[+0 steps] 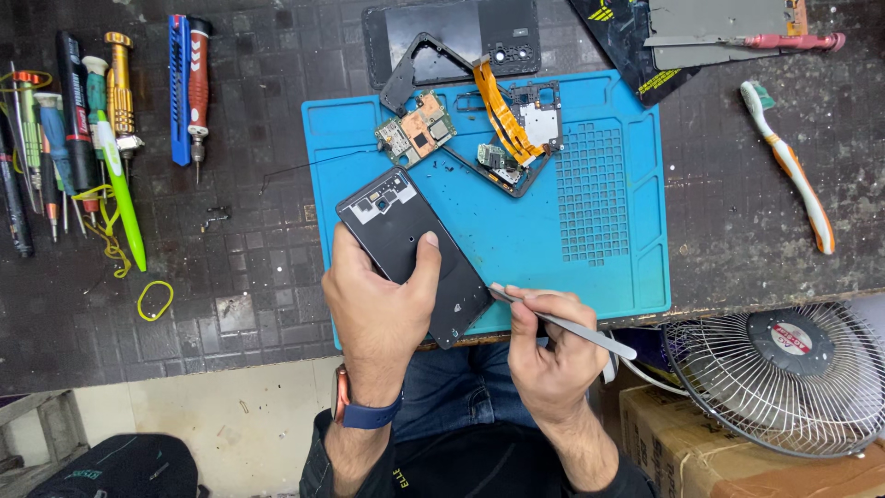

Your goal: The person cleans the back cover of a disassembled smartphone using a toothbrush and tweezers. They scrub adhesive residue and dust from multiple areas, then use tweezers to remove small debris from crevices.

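Nearest the camera, the right hand (551, 355) pinches metal tweezers (562, 323) at the near edge of the blue mat (618, 267), while the left hand (378, 304) clamps the dark phone body (410, 254) there; a slip of that steel tip could gouge the phone's exposed inside.

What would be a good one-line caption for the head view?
Left hand holds an opened phone over a blue mat; right hand holds metal tweezers.
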